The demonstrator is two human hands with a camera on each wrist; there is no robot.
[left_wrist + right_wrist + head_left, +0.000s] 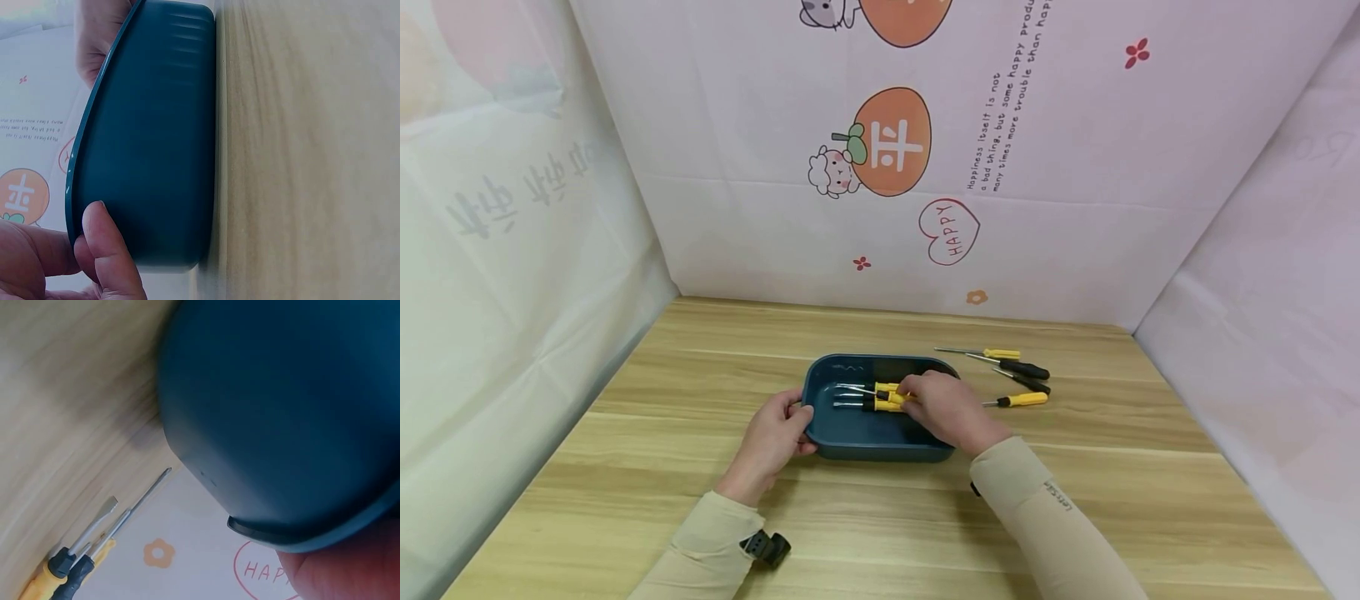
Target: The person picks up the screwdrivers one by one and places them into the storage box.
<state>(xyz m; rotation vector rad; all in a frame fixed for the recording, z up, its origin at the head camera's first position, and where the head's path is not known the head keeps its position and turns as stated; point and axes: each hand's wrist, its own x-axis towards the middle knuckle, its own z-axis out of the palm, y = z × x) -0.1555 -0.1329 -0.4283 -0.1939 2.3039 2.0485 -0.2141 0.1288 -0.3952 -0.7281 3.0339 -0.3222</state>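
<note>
A dark blue rectangular box [883, 452] stands on the table with several yellow-handled screwdrivers [887, 407] lying inside, their shafts pointing left. My left hand [775, 433] grips the box's left end; in the left wrist view, its thumb and fingers [106, 250] pinch the rim of the box [144, 125]. Reaching over the right end, my right hand [951, 408] pinches the handle of a yellow screwdriver [898, 398] inside the box. The right wrist view mostly shows the outer wall of the box [281, 412], which hides the fingertips; part of the right hand [350, 569] appears below the rim.
Right of the box lie a yellow screwdriver [1026, 399], two black-handled screwdrivers [1026, 368] and, farther back, another yellow one [1002, 354]. A printed cloth [760, 242] rises behind the wooden table [850, 525], with cloth walls on both sides.
</note>
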